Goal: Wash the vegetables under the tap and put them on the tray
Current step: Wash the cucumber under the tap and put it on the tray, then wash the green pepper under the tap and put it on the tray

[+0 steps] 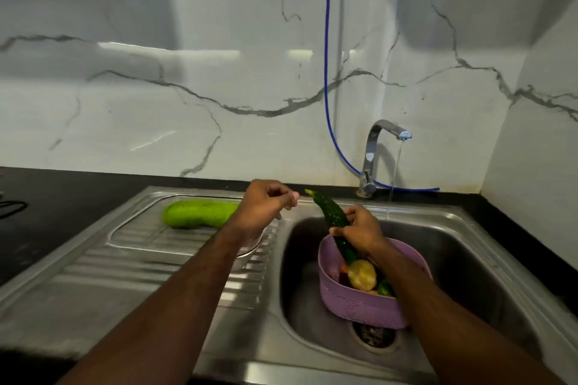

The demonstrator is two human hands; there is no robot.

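The cucumber (331, 217) is held tilted above the purple basket (359, 306), stem end raised toward the back rim of the sink (469, 259), lower end dipping among the remaining vegetables, including a yellow potato (362, 274). This attitude suggests it is being lifted out for rinsing; the tap (383, 147) runs a thin stream just beyond and to the right, not yet touching it. The right hand (359, 231) grasps the cucumber at mid-length, fingers and thumb wrapped round it. The left hand (266, 206) hovers over the drainboard tray (140, 247), fingers loosely curled and holding nothing. A pale green gourd (200, 212) lies on the tray, apparently already washed.
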